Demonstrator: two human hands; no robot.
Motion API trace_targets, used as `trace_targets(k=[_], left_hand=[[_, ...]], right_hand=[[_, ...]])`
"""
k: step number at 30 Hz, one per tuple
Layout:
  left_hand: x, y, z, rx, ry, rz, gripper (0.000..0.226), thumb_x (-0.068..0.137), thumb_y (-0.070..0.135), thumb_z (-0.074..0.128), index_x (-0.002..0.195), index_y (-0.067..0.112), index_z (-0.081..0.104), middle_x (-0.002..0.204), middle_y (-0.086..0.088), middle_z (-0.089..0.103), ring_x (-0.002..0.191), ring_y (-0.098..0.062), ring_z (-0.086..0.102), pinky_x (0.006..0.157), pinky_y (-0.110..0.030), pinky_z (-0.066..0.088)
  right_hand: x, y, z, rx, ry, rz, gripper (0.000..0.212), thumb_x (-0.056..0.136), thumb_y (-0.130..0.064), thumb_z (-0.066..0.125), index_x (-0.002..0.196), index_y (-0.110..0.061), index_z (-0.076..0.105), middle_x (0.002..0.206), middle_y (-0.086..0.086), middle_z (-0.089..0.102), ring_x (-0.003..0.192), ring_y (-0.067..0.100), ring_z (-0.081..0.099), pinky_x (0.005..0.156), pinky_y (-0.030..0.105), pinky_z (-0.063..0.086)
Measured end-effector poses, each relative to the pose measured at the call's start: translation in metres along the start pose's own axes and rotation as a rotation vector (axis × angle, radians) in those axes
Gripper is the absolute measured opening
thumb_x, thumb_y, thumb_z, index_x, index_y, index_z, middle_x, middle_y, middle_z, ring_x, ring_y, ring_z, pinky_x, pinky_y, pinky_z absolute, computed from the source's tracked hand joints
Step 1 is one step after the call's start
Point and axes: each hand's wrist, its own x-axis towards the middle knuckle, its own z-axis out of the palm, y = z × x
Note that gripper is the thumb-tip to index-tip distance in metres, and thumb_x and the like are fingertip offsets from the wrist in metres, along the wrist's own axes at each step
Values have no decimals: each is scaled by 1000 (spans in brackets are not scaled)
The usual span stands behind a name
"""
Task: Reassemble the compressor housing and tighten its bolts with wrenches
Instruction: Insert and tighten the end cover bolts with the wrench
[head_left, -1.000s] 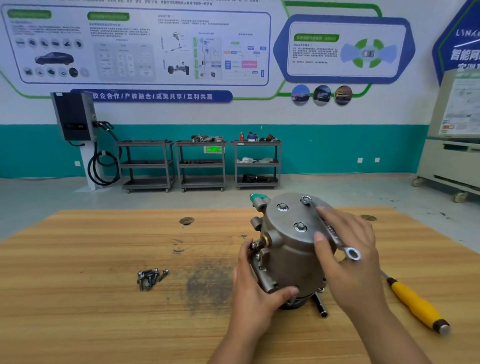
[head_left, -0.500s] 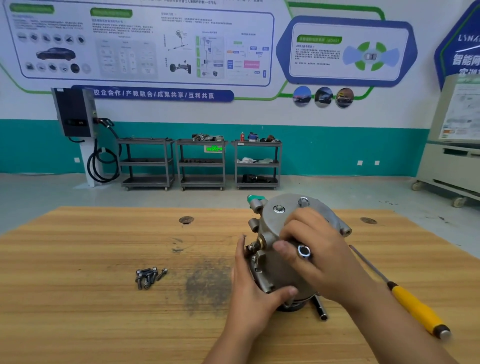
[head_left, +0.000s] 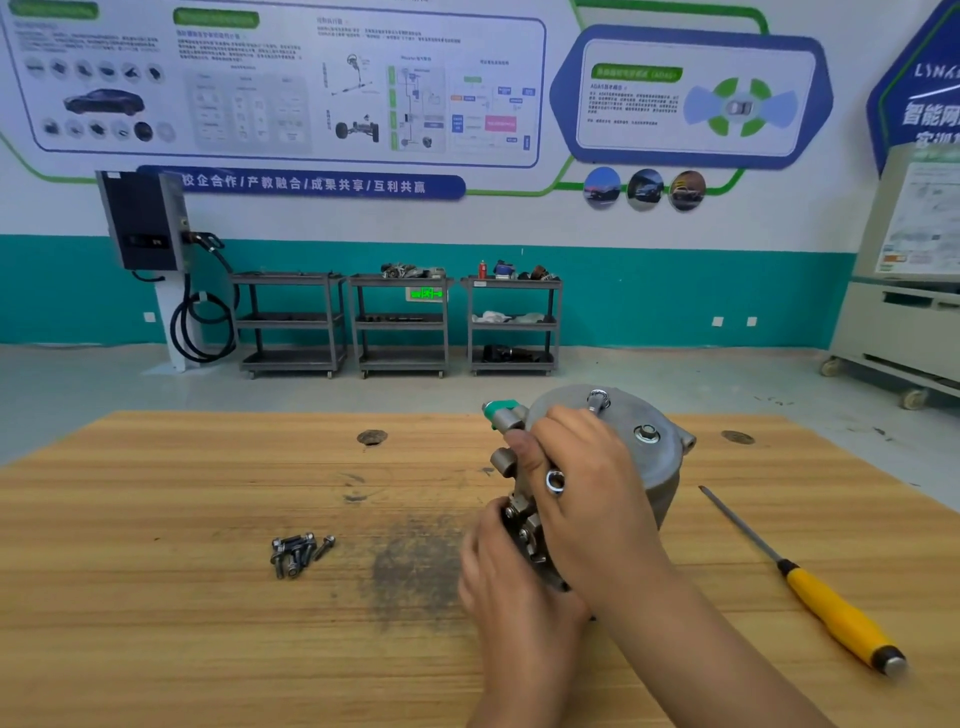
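Our right hand (head_left: 587, 483) is closed around a small wrench (head_left: 548, 481), with the fingers curled over its shank. The ring end pokes out between the knuckles. The far end sits at the far edge of the top face, just beyond our fingertips.

The compressor housing (head_left: 660, 478) stands on the wooden table (head_left: 156, 623) between and beneath both hands, its round top face turned up toward us. A seated bolt (head_left: 645, 434) shows in that face just to the right of our right hand, and a green-capped port (head_left: 501, 408) juts out just beyond our right fingertips, to their left.

Our left hand (head_left: 509, 571), blurred, clasps the housing low on its near left side, against the metal fittings. Its thumb is hidden under our right wrist, so we cannot tell how far round it reaches.

A screwdriver (head_left: 831, 608) with a yellow handle lies on the table well to the right of our right forearm, its tip pointing away from us. A cluster of loose bolts (head_left: 296, 553) lies well to the left of our left hand, with a dark smudge (head_left: 415, 566) on the wood between them.
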Motion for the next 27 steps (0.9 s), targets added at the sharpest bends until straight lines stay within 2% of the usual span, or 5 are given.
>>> trace_targets(k=[7,13,19,23,27], left_hand=[[-1,14,1,154,87,-140,39,96,40,30,131,28,41,136,10,45,133,-9,31,107,-28,21],[-3,16,11,112,66,-81,93,62,70,9,140,23,30,142,7,37,137,-15,25,107,-31,17],[-8,5,13,114,14,31,105,48,53,74,135,6,38,129,-9,47,127,-34,35,102,-50,28],[0,0,12,74,-57,53,113,44,53,80,139,17,30,133,0,43,129,-23,32,104,-41,31],[13,-8,4,62,-109,62,112,43,41,90,137,24,31,133,3,44,127,-18,34,105,-39,32]], right_hand=[[-5,-3,10,-43,122,-5,34,93,-24,48,61,-11,47,67,-10,32,61,11,32,62,19,22],[-5,4,-3,-28,63,15,32,92,-26,44,64,-14,46,67,-9,35,62,13,35,59,25,24],[8,2,-36,197,2,-90,55,97,-44,33,62,-6,51,67,-7,37,65,5,32,64,17,28],[24,-5,-51,202,95,-294,55,99,-40,32,59,-6,49,67,-9,33,62,8,32,61,18,28],[23,34,-74,371,250,92,33,94,-34,42,63,-23,41,57,-9,34,58,2,34,58,14,33]])
